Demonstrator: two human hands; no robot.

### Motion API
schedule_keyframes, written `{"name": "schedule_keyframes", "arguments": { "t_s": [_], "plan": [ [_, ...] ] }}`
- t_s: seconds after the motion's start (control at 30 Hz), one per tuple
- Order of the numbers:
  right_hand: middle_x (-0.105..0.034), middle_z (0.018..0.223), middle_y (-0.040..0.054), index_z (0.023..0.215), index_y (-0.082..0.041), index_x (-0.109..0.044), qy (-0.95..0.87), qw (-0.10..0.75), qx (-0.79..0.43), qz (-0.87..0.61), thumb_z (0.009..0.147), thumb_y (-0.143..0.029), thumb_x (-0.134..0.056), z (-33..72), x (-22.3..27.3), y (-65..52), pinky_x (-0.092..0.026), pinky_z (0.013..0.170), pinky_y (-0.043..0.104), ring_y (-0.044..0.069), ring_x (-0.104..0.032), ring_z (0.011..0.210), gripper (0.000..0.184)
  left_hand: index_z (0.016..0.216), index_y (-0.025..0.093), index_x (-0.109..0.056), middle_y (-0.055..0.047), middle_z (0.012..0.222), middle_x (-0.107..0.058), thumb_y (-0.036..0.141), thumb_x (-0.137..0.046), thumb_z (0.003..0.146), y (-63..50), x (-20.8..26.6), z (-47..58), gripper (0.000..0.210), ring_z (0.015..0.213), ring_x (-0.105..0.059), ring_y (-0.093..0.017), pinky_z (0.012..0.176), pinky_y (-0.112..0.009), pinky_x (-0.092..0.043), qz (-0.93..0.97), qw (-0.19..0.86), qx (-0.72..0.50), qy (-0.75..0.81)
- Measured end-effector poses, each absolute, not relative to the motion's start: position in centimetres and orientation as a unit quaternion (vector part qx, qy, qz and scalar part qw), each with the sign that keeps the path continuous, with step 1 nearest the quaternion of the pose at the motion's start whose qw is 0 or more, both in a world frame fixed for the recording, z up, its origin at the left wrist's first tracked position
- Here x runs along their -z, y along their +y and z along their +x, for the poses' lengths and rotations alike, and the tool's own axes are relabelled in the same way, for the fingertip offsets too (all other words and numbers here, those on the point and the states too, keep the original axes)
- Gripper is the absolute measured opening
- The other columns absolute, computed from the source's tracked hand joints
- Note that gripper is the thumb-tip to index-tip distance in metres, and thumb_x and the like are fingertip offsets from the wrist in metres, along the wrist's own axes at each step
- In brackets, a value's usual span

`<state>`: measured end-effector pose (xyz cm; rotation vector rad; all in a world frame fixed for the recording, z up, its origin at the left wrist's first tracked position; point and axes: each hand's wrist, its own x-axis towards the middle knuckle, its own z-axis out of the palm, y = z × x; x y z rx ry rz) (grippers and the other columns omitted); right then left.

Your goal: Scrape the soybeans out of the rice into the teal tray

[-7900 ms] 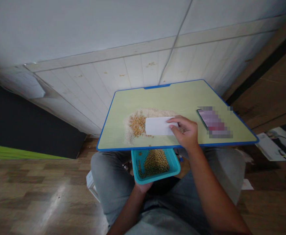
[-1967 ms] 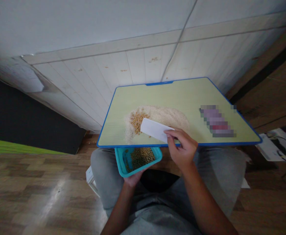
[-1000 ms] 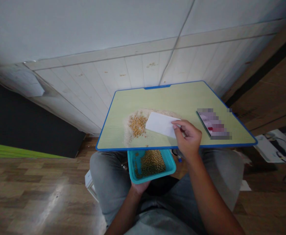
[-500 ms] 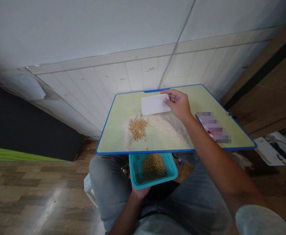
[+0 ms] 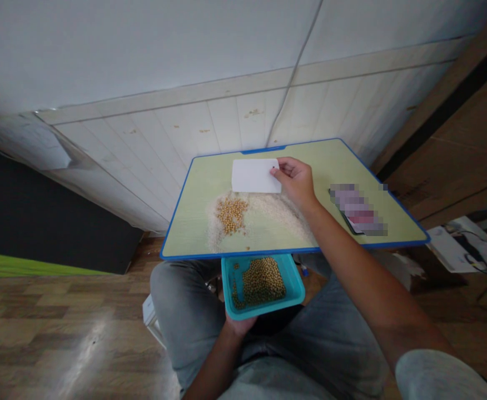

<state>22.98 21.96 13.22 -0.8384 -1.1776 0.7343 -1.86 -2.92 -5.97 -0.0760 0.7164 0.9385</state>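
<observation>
My right hand (image 5: 296,180) pinches the right end of a white rectangular card (image 5: 254,176), held just behind the grains on the table. Under its lower edge lies a band of pale, rice-like grains (image 5: 274,208). To the left, a patch of round golden beans, like soybeans (image 5: 232,215), rests among more pale grains. My left hand (image 5: 241,325) supports a teal plastic basin (image 5: 227,286) from below, at the table's near edge; its fingers are mostly hidden underneath. Inside the basin is a heap of the same round beans (image 5: 264,278).
A small light-green table (image 5: 189,222) with a blue rim stands against the white panelled wall (image 5: 220,125). On its right side lies a phone-like flat object (image 5: 358,210), its face pixelated. A dark panel (image 5: 51,205) is at the left, a brown cabinet (image 5: 456,133) at the right.
My right hand has shifted slightly left with the card, which now sits more level. The basin stays under the near edge. The whole view has moved a little.
</observation>
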Motion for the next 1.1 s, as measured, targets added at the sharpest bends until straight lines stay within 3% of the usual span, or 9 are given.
{"name": "schedule_keyframes", "arguments": {
  "t_s": [0.1, 0.27, 0.37, 0.43, 0.53, 0.6, 0.77, 0.97, 1.1],
  "plan": [
    [-0.081, 0.086, 0.0018, 0.085, -0.025, -0.075, -0.519, 0.681, -0.343, -0.387, 0.076, -0.045, -0.095, 23.3, -13.4, 22.0, -0.063, 0.070, 0.034, 0.020, -0.074, 0.079, 0.029, 0.096, 0.026, -0.089, -0.008, 0.103, -0.092, 0.048, -0.026, 0.114, -2.7, 3.4, -0.7, 0.070, 0.173, -0.034, -0.028, 0.142, -0.061, -0.026, -0.137, 0.776, -0.450, 0.421],
    [-0.076, 0.076, -0.0002, 0.078, -0.024, -0.072, -0.510, 0.670, -0.348, -0.412, 0.072, -0.042, -0.097, 23.9, -13.9, 21.3, -0.057, 0.065, 0.031, 0.018, -0.069, 0.071, 0.031, 0.096, 0.023, -0.090, -0.008, 0.103, -0.092, 0.047, -0.025, 0.115, -2.4, 1.1, 0.2, 0.072, 0.175, -0.029, -0.027, 0.143, -0.058, -0.020, -0.154, 0.775, -0.449, 0.418],
    [-0.077, 0.075, -0.0007, 0.076, -0.024, -0.074, -0.510, 0.658, -0.360, -0.420, 0.068, -0.041, -0.098, 23.8, -14.2, 20.9, -0.055, 0.065, 0.030, 0.017, -0.068, 0.069, 0.031, 0.095, 0.024, -0.093, -0.006, 0.107, -0.092, 0.051, -0.023, 0.115, -2.4, 1.7, 0.2, 0.078, 0.164, -0.052, -0.028, 0.142, -0.054, -0.021, -0.140, 0.788, -0.433, 0.415],
    [-0.077, 0.075, -0.0005, 0.075, -0.023, -0.074, -0.508, 0.659, -0.364, -0.419, 0.066, -0.043, -0.098, 23.6, -14.4, 20.7, -0.052, 0.063, 0.029, 0.016, -0.067, 0.068, 0.032, 0.096, 0.024, -0.094, -0.006, 0.119, -0.091, 0.055, -0.020, 0.115, -2.5, 2.7, 0.0, 0.083, 0.139, -0.076, -0.031, 0.141, -0.054, -0.020, -0.094, 0.823, -0.421, 0.370],
    [-0.077, 0.075, -0.0011, 0.076, -0.024, -0.074, -0.509, 0.656, -0.367, -0.419, 0.067, -0.046, -0.097, 23.4, -14.4, 20.7, -0.052, 0.064, 0.029, 0.016, -0.065, 0.069, 0.033, 0.112, 0.030, -0.093, -0.002, 0.144, -0.081, 0.052, -0.010, 0.114, -2.7, 4.8, -0.6, 0.086, 0.135, -0.079, -0.030, 0.139, -0.058, -0.011, -0.003, 0.870, -0.423, 0.254],
    [-0.075, 0.073, -0.0018, 0.076, -0.024, -0.075, -0.511, 0.657, -0.360, -0.421, 0.068, -0.047, -0.097, 23.4, -14.4, 20.7, -0.049, 0.062, 0.029, 0.015, -0.062, 0.066, 0.033, 0.123, 0.032, -0.090, 0.000, 0.151, -0.076, 0.048, -0.009, 0.114, -2.9, 6.1, -1.0, 0.083, 0.141, -0.075, -0.026, 0.138, -0.055, -0.011, 0.054, 0.888, -0.423, 0.175],
    [-0.080, 0.081, -0.0002, 0.079, -0.025, -0.076, -0.519, 0.659, -0.337, -0.427, 0.068, -0.051, -0.098, 23.9, -14.4, 20.8, -0.053, 0.069, 0.031, 0.016, -0.067, 0.074, 0.036, 0.147, 0.030, -0.076, 0.001, 0.165, -0.062, 0.052, -0.031, 0.114, -3.2, 7.0, -1.5, 0.060, 0.155, -0.063, -0.023, 0.138, -0.048, -0.016, 0.120, 0.901, -0.416, 0.038],
    [-0.078, 0.081, 0.0004, 0.082, -0.025, -0.077, -0.508, 0.672, -0.354, -0.407, 0.066, -0.061, -0.097, 23.9, -14.4, 20.9, -0.057, 0.061, 0.030, 0.017, -0.069, 0.072, 0.044, 0.149, 0.031, -0.072, 0.004, 0.163, -0.064, 0.049, -0.033, 0.115, -3.2, 6.6, -1.6, 0.055, 0.154, -0.064, -0.019, 0.137, -0.044, -0.027, 0.121, 0.906, -0.403, 0.056],
    [-0.075, 0.076, -0.0014, 0.080, -0.026, -0.077, -0.503, 0.682, -0.353, -0.397, 0.066, -0.057, -0.100, 23.8, -14.2, 20.9, -0.061, 0.060, 0.029, 0.015, -0.066, 0.068, 0.041, 0.137, 0.035, -0.081, 0.008, 0.150, -0.076, 0.046, -0.041, 0.112, -3.3, 7.7, -2.1, 0.049, 0.141, -0.074, -0.013, 0.134, -0.033, -0.035, 0.102, 0.903, -0.406, 0.095]
  ]
}}
